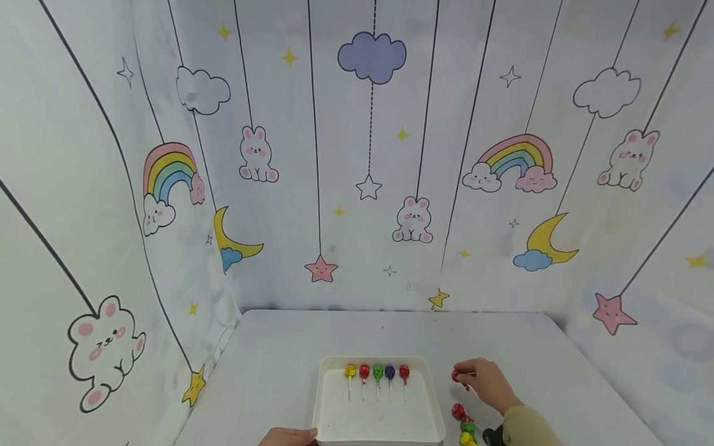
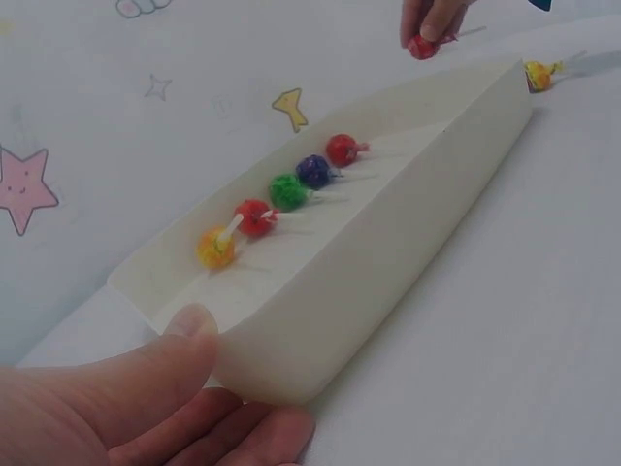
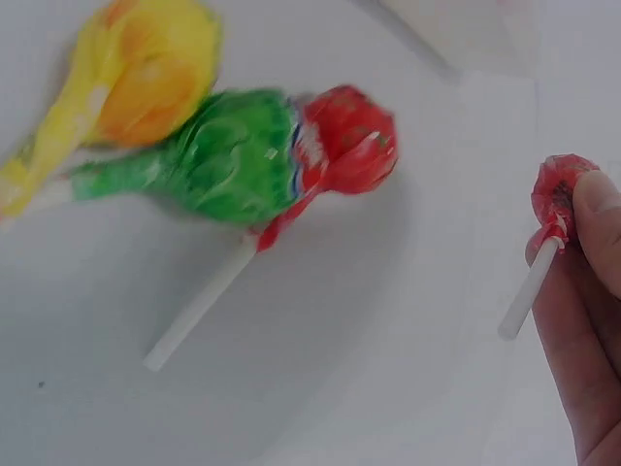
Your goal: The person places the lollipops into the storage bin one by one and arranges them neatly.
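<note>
My right hand (image 1: 491,382) pinches a red lollipop (image 3: 556,199) by its wrapped head between thumb and fingers, right of the tray. The white stick points down and away from the fingers in the right wrist view. At the front left corner of the white tray (image 1: 379,427), my left hand (image 2: 146,408) grips the wall, thumb at the rim and fingers low outside. Inside, several lollipops form a row along the far side: yellow (image 1: 350,371), red (image 1: 364,371), green (image 1: 378,371), purple (image 1: 390,371) and another red one (image 1: 404,371), sticks toward me.
On the table right of the tray lie a red lollipop (image 3: 354,141), a green lollipop (image 3: 238,155) and a yellow lollipop (image 3: 160,68), bunched together. White cloth walls with cartoon drawings (image 1: 413,220) stand behind and beside the white table (image 1: 268,365).
</note>
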### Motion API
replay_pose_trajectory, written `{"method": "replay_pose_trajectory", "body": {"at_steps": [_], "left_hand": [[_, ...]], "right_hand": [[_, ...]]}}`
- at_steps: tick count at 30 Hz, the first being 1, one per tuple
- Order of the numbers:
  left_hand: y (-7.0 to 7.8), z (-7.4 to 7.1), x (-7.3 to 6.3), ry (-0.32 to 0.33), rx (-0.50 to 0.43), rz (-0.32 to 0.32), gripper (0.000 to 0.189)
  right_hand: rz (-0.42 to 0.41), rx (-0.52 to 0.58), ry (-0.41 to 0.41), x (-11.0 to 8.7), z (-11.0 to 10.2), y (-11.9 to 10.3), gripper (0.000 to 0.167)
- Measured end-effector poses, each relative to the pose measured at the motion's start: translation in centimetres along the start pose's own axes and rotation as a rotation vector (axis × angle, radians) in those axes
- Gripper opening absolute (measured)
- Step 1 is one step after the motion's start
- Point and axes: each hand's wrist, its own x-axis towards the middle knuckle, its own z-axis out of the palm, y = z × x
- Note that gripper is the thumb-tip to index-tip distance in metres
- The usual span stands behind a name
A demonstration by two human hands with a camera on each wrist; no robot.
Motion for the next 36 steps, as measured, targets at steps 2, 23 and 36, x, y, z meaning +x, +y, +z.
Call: {"method": "replay_pose_trajectory", "body": {"at_steps": [2,23,36], "left_hand": [[0.1,0.0,-0.1,-0.002,-0.001,0.002,0.047],[0.2,0.0,-0.4,-0.031,-0.027,0.001,0.047],[-0.2,-0.4,-0.1,-0.084,-0.067,0.0,0.048]], "right_hand": [[0.005,0.011,0.005,0.2,0.2,-0.1,0.021],[-0.115,0.221,-0.05,1.7,7.3,-9.8,0.017],[-0.165,0.279,-0.074,1.0,12.1,-12.9,0.01]]}}
